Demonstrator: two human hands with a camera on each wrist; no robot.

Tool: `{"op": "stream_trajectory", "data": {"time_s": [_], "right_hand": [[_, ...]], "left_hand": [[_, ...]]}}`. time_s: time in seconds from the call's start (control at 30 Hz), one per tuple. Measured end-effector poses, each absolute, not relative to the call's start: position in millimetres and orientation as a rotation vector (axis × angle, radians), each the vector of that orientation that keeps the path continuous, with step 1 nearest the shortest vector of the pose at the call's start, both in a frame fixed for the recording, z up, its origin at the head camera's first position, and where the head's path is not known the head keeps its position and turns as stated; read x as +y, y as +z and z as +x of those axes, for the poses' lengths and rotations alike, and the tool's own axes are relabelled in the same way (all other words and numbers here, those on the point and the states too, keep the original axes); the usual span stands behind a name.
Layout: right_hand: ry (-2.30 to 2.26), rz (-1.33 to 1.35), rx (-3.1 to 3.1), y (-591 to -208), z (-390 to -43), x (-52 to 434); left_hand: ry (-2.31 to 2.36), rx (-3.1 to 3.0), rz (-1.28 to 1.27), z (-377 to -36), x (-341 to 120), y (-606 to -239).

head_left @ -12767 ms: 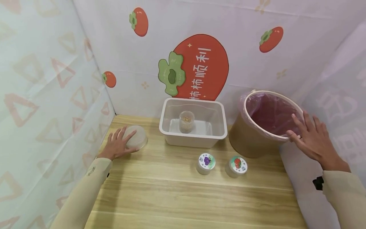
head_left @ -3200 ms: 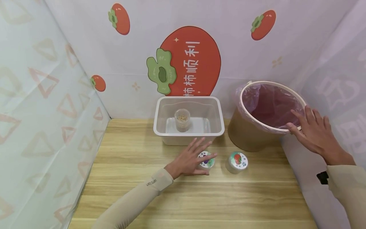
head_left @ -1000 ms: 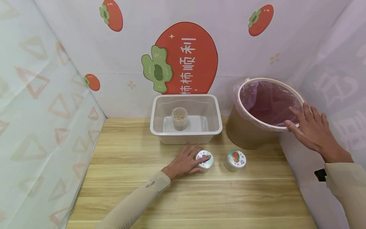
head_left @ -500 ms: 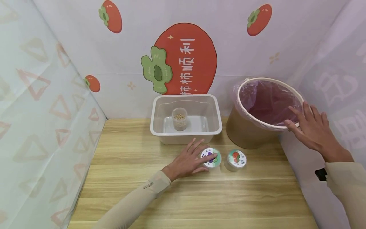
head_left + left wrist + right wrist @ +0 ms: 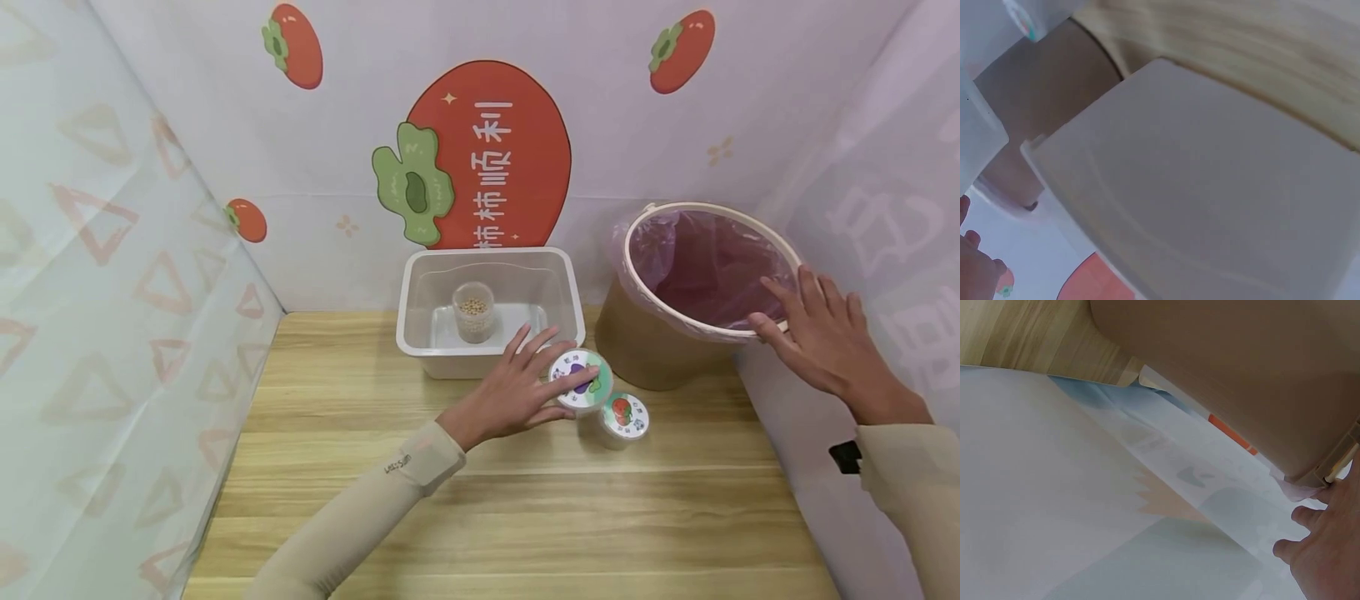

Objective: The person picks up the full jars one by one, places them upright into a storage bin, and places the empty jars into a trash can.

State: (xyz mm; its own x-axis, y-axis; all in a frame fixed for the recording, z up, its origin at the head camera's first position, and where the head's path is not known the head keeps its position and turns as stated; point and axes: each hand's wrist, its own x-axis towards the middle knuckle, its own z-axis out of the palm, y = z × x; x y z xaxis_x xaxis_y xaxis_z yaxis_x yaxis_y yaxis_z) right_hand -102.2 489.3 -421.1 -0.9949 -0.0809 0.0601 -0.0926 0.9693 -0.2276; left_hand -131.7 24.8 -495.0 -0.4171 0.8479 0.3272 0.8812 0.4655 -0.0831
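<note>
My left hand (image 5: 517,392) holds a lidded clear plastic tub with an eggplant label (image 5: 583,388), the index finger stretched across its lid. The tub is raised in front of the white bin's right corner and overlaps a second lidded tub with a tomato label (image 5: 626,418), which stands on the table. In the left wrist view, the held tub (image 5: 977,134) shows pale at the left edge, above my fingertips. My right hand (image 5: 825,342) rests with spread fingers on the rim of a brown trash can (image 5: 660,342); its fingertips are at the rim in the right wrist view too.
A white rectangular bin (image 5: 564,333) stands at the back of the wooden table (image 5: 337,417); inside it is a clear cup of tan grains (image 5: 474,312). A pink bag lines the trash can. Fabric walls printed with persimmons and triangles enclose the table.
Earlier, my left hand was on a round translucent container at the left, which is gone from the table. Since then it has gripped and lifted the eggplant tub, moving it up and right.
</note>
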Motion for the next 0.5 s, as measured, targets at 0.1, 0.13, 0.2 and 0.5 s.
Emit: {"op": "stream_trajectory", "data": {"time_s": [0.1, 0.13, 0.2, 0.5], "right_hand": [[0.356, 0.136, -3.067, -420.7, -101.9, 489.1], [0.354, 0.135, -3.067, -420.5, -101.9, 488.8], [0.345, 0.134, -3.064, -420.4, -101.7, 488.5], [0.338, 0.130, -3.060, -421.0, -101.7, 488.7]], "left_hand": [[-0.155, -2.361, -1.444, -136.7, 31.4, -481.7], [-0.161, -2.352, -1.437, -138.2, 33.4, -477.5], [-0.181, -2.333, -1.425, -141.2, 37.8, -469.7], [-0.216, -2.242, -1.365, -149.2, 59.8, -438.7]]}}
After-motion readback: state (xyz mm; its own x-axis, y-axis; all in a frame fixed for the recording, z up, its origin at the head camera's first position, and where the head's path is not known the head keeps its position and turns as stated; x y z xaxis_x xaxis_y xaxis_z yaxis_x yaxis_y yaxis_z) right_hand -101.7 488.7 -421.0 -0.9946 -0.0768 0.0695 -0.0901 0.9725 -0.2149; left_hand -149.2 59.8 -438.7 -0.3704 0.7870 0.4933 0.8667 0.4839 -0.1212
